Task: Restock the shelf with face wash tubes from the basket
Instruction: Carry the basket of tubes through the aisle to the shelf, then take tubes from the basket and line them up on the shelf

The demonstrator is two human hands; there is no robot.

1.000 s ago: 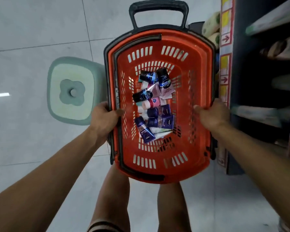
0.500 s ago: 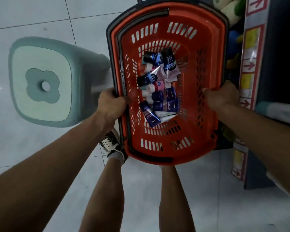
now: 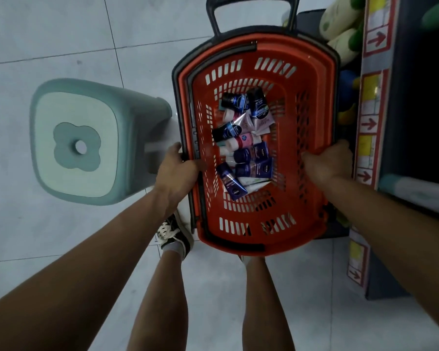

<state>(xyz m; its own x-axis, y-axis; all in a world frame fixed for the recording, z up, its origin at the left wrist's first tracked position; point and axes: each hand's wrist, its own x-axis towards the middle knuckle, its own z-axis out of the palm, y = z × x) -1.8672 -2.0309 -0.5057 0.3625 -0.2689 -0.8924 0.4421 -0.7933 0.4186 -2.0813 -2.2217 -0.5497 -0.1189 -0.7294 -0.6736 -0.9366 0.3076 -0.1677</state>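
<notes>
Both hands clamped on the orange basket (image 3: 261, 239) rims, left hand (image 3: 174, 171) and right hand (image 3: 327, 164), face wash tubes (image 3: 246, 145) all inside, shelf (image 3: 373, 102) restocking unstarted.

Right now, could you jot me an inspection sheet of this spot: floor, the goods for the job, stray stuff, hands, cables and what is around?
Surface: pale grey tiled floor, glossy.
Job's things: orange plastic slotted basket with black pull handle; a loose pile of blue, black, pink and white face wash tubes on its bottom.
Clutter: teal plastic stool left of the basket.
Hands: left hand grips the basket's left rim; right hand grips the right rim.
Cables: nothing seen.
Surroundings: dark shelf unit at right with red-and-yellow arrow labels; pale green bottles beyond; the person's black sneaker below.
</notes>
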